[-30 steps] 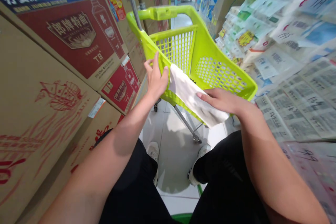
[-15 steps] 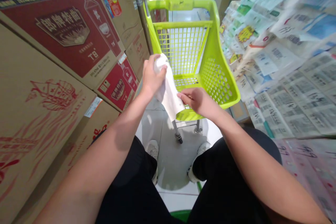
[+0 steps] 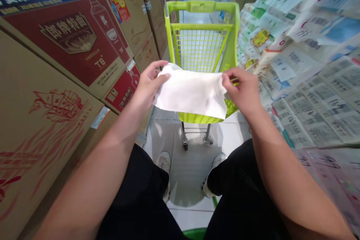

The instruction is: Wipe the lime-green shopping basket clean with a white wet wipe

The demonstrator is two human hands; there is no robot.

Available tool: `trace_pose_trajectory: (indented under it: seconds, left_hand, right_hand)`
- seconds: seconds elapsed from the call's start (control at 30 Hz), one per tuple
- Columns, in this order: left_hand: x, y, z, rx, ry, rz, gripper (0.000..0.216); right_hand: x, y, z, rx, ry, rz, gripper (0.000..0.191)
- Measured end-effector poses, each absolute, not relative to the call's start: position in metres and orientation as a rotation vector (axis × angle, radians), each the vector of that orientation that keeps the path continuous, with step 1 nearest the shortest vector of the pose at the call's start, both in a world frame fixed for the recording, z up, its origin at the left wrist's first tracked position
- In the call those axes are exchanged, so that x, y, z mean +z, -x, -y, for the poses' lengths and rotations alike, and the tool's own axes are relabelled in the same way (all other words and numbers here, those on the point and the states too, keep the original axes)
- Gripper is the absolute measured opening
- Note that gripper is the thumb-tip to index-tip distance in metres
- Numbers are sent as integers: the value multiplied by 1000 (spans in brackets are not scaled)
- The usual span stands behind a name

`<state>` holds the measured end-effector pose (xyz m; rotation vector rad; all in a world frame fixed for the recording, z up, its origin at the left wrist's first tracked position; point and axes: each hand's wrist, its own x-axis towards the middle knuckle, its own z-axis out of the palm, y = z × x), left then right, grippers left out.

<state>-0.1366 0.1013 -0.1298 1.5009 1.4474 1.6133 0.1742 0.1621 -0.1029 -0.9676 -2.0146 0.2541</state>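
A white cloth (image 3: 192, 93) is stretched out flat between both my hands, in front of a lime-green shopping cart (image 3: 202, 41). My left hand (image 3: 149, 82) pinches the cloth's left edge with thumb and fingers. My right hand (image 3: 244, 89) grips its right edge. The cloth hides the cart's near rim and part of its basket. My knees in black trousers and my white shoes show below.
Stacked cardboard boxes (image 3: 62, 56) with red liquor labels wall the left side. Shelves of packaged paper goods (image 3: 303, 56) line the right. A narrow white tiled floor (image 3: 191, 168) runs between them, with the cart's wheels (image 3: 185, 142) just ahead of my feet. A green stool edge (image 3: 197, 233) shows at the bottom.
The cloth, bunched and hanging at the cart's left rim before, is now spread wide between both hands. My right hand moved right and up. The cart sits square ahead of me.
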Motion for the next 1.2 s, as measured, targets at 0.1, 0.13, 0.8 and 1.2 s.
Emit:
trace_pose_trajectory:
  seconds: [0.1, 0.13, 0.8, 1.2]
  left_hand:
    - [-124, 130, -88, 1401, -1479, -1321, 49]
    - [-123, 128, -85, 1312, -1485, -1308, 45]
    - [-173, 79, -132, 1680, -1532, -1681, 65]
    - [-172, 104, -151, 1409, -1062, -1259, 70]
  right_hand:
    - [-101, -198, -175, 287, 1022, 1987, 36]
    - [-101, -203, -177, 312, 1027, 2022, 41]
    - [-122, -141, -115, 244, 966, 2556, 51]
    - [-116, -151, -123, 62, 1382, 2834, 84]
